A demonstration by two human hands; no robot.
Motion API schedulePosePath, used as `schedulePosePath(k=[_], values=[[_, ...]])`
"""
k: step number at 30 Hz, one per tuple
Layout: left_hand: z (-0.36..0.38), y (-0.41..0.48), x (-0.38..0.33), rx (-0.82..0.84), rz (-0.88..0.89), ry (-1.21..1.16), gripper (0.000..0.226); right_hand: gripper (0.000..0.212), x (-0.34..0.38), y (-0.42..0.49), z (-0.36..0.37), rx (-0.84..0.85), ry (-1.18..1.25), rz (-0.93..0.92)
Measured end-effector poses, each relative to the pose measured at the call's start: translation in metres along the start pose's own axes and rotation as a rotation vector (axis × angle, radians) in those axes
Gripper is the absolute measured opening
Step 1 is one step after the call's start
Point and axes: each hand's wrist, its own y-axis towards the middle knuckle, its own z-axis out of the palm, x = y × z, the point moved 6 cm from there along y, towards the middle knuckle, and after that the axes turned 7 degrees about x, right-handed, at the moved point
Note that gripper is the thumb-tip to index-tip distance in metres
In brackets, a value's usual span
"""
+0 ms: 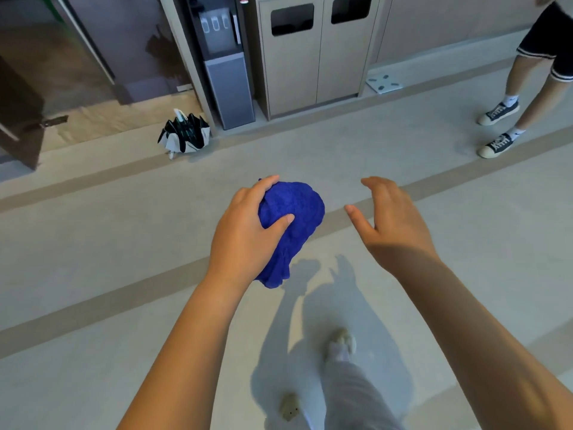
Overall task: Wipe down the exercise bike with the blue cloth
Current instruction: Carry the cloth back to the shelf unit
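Observation:
My left hand (245, 228) grips a bunched-up blue cloth (293, 212) in front of me, above the floor, with a loose end of the cloth hanging down below the hand. My right hand (390, 218) is held out beside the cloth, a short gap to its right, fingers spread and holding nothing. No exercise bike is in view. My own legs and shoes show at the bottom of the frame.
A folded black-and-white umbrella (184, 135) lies on the floor at the left. Behind it stand a water dispenser (224, 63) and a double waste-bin cabinet (316, 54). Another person's legs (524, 97) stand at the far right. A scale (384, 83) sits by the wall.

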Motion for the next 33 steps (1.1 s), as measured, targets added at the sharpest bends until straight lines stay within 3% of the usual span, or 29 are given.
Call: schedulePosePath(k=[6,20,33], values=[[0.010,0.121,0.007,-0.053,-0.033,0.028,0.055,0.059,-0.039,0.124,0.005,-0.109,-0.068,-0.076],[0.020,0.416,-0.027,-0.243,-0.083,0.067,0.053,0.055,-0.104,0.435,-0.015,-0.018,-0.090,-0.142],[0.020,0.674,0.011,-0.213,-0.027,0.032,0.053,0.056,-0.119,0.685,0.019,-0.018,-0.142,-0.133]])
